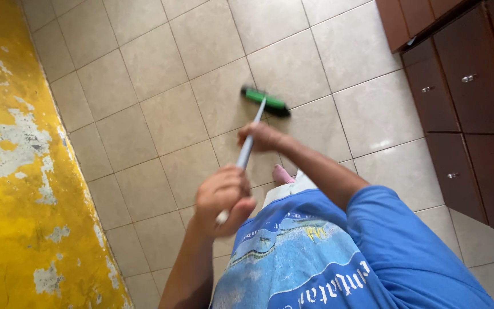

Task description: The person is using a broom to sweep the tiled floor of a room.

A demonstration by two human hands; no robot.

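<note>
Beige tile floor (201,46) filled most of the view, crossed by thin grout lines. Along the left ran a yellow wall (12,229), its paint flaking off in pale grey patches. At the far right stood dark brown cabinets (470,86) with small metal knobs on the doors and drawers. Near the bottom my blue printed shirt (338,257) took up the lower right. I held a broom (246,151) by its pale, thin handle, which slanted from near me up toward the far floor. Its green head (265,100) with dark bristles rested on the tiles, near the middle of the scene. My left hand (222,197) was curled tight round the near end of the handle. My right hand (261,136) was wrapped closed around it farther along, between the left hand and the head.
</note>
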